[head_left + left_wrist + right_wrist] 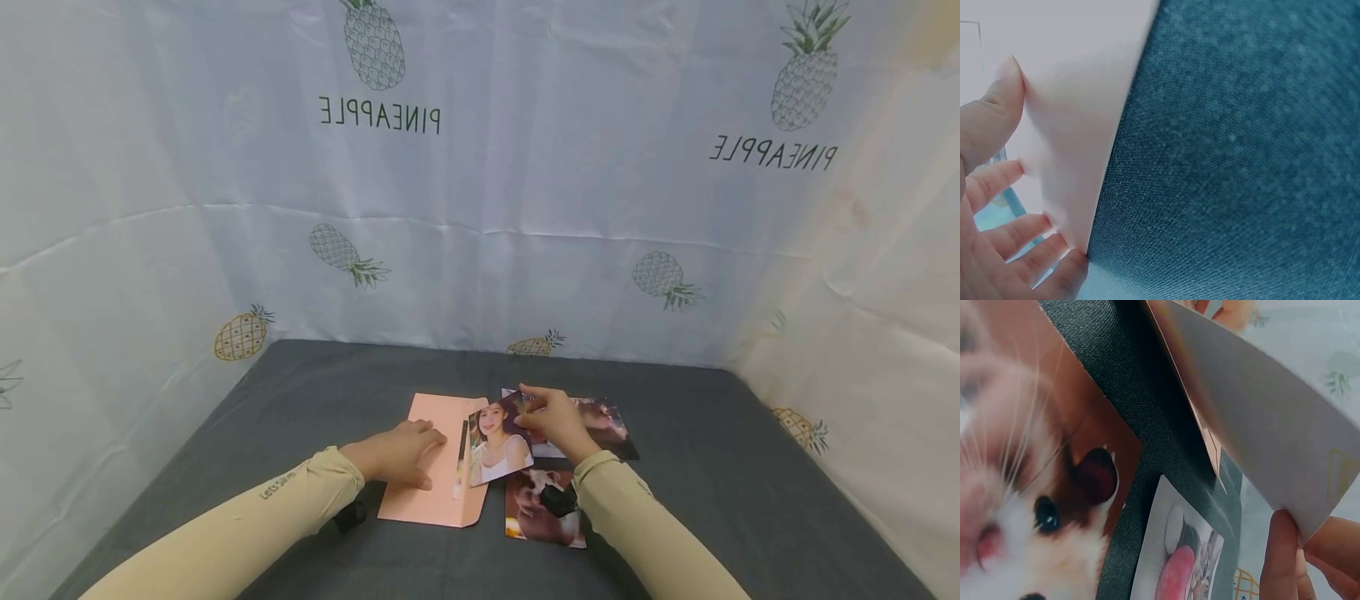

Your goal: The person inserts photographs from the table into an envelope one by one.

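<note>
A peach envelope (423,408) lies on the dark table with its flap side to the right. My left hand (401,454) rests on it with fingers spread; in the left wrist view the thumb and fingertips touch the pale paper (1079,112). My right hand (555,421) pinches the upper right corner of a photo (491,462) of a person in a white top. That photo is tilted and overlaps the envelope's right side. Its white back (1260,406) faces the right wrist camera, with the right thumb and fingers (1282,556) at the corner.
A hamster photo (1054,456) lies below the right hand, partly covered by the wrist camera (558,500) in the head view. More photos (603,425) lie behind and right of that hand. White pineapple-print cloth (480,183) encloses the dark table (697,483).
</note>
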Tool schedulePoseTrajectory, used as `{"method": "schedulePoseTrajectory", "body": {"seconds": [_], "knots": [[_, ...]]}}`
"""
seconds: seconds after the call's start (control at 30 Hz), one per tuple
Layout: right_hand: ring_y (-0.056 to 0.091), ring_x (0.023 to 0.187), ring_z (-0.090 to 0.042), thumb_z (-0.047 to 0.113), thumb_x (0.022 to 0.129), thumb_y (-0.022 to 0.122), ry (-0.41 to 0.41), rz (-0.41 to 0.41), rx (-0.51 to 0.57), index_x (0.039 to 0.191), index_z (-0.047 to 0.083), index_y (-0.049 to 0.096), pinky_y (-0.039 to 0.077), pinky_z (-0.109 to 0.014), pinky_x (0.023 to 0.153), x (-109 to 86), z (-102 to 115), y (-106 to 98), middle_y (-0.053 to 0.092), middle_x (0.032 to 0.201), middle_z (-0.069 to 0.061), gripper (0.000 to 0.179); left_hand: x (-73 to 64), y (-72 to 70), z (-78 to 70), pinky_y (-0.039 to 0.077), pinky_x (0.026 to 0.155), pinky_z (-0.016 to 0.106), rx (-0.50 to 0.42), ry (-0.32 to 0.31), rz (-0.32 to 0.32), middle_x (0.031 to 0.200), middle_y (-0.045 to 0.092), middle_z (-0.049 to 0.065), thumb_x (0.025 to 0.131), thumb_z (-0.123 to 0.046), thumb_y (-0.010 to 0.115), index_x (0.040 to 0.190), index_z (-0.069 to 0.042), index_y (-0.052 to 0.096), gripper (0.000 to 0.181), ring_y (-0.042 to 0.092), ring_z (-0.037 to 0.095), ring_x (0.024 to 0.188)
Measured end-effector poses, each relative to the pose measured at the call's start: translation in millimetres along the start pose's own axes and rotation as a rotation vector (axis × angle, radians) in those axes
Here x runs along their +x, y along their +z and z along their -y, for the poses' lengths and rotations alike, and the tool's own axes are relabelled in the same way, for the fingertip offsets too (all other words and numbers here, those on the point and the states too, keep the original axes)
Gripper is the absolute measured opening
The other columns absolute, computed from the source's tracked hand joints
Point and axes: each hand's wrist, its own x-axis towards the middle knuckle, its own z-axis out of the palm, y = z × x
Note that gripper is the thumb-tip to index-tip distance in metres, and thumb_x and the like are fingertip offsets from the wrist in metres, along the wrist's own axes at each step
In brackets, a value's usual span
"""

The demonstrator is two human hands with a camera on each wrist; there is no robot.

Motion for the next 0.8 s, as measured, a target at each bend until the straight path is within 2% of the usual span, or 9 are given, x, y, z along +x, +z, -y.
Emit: {"method": "schedulePoseTrajectory", "body": {"seconds": [0.13, 0.37, 0.53, 0.8], "knots": [[0.065, 0.067, -0.013, 0.001, 0.079, 0.075, 0.004, 0.015, -0.021, 0.134, 0.005, 0.057, 0.054, -0.028, 0.060, 1.5, 1.8, 1.6, 0.069, 0.096, -0.015, 0.058, 0.2, 0.7, -0.4, 0.040, 0.106, 0.050, 0.008, -0.002, -0.001, 0.147, 0.042, 0.016, 0.078, -0.031, 0.080, 0.133, -0.013, 0.054, 0.063, 0.039, 0.034, 0.137], [0.062, 0.063, -0.011, 0.001, 0.079, 0.075, -0.049, 0.030, -0.039, 0.133, 0.002, 0.057, 0.051, -0.025, 0.057, 0.4, 4.4, 1.7, 0.068, 0.085, -0.010, 0.058, 0.0, 0.7, 0.3, 0.040, 0.106, 0.050, 0.015, 0.005, -0.005, 0.146, 0.043, 0.016, 0.078, -0.032, 0.080, 0.133, -0.013, 0.054, 0.064, 0.039, 0.035, 0.137], [0.060, 0.062, -0.010, 0.000, 0.079, 0.076, 0.002, 0.018, -0.034, 0.134, 0.005, 0.057, 0.049, -0.023, 0.056, 3.5, 4.9, 5.0, 0.067, 0.082, -0.008, 0.058, -0.3, 1.0, 0.9, 0.039, 0.107, 0.050, 0.016, 0.015, -0.010, 0.147, 0.043, 0.017, 0.079, -0.032, 0.080, 0.133, -0.013, 0.054, 0.063, 0.039, 0.037, 0.137], [0.058, 0.063, -0.010, 0.002, 0.077, 0.078, 0.004, -0.006, -0.076, 0.133, 0.005, 0.058, 0.046, -0.024, 0.056, 3.7, 4.5, 8.5, 0.069, 0.083, -0.007, 0.060, -0.6, -0.5, 1.0, 0.040, 0.106, 0.052, 0.007, 0.033, -0.011, 0.146, 0.043, 0.019, 0.079, -0.029, 0.080, 0.133, -0.010, 0.053, 0.063, 0.039, 0.038, 0.136]]}}
